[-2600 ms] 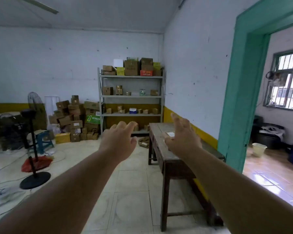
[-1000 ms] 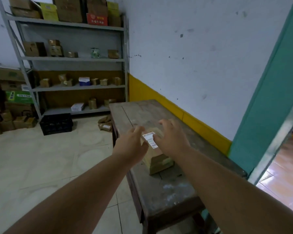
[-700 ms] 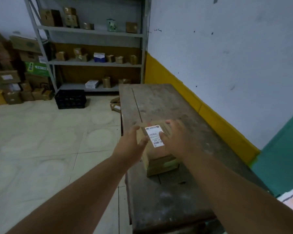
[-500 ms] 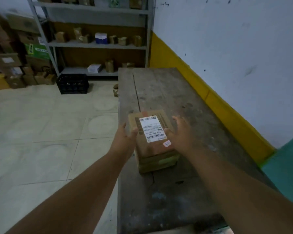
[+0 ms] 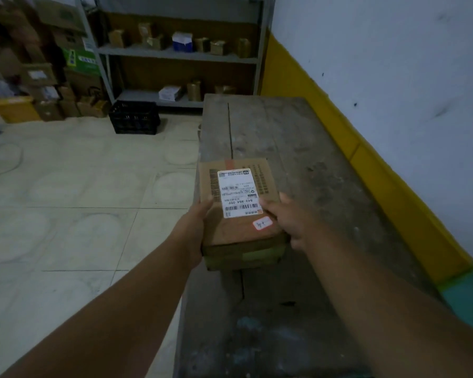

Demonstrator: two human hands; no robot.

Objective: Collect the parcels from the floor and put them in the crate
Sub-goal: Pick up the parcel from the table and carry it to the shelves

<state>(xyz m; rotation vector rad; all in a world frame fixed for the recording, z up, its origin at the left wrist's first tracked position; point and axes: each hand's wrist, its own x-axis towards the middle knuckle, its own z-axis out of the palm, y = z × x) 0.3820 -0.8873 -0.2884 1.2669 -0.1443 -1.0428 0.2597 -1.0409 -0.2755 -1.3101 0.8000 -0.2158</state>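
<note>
- My left hand (image 5: 194,230) and right hand (image 5: 292,222) grip the cardboard parcel (image 5: 238,214) by its two sides, at the left edge of the wooden table (image 5: 298,148).
- Its white shipping label (image 5: 238,193) faces up, upside down to me: barcodes, a code reading roughly "843-X64 059"; the rest is too small.
- A small white sticker (image 5: 262,222) bears red scribble.
- A black crate (image 5: 134,117) stands on the floor by the shelf (image 5: 175,54).

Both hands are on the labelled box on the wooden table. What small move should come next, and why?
Probably lift it clear of the table: the left hand and right hand grip opposite sides of the box, and the black crate stands on the floor by the shelves.
</note>
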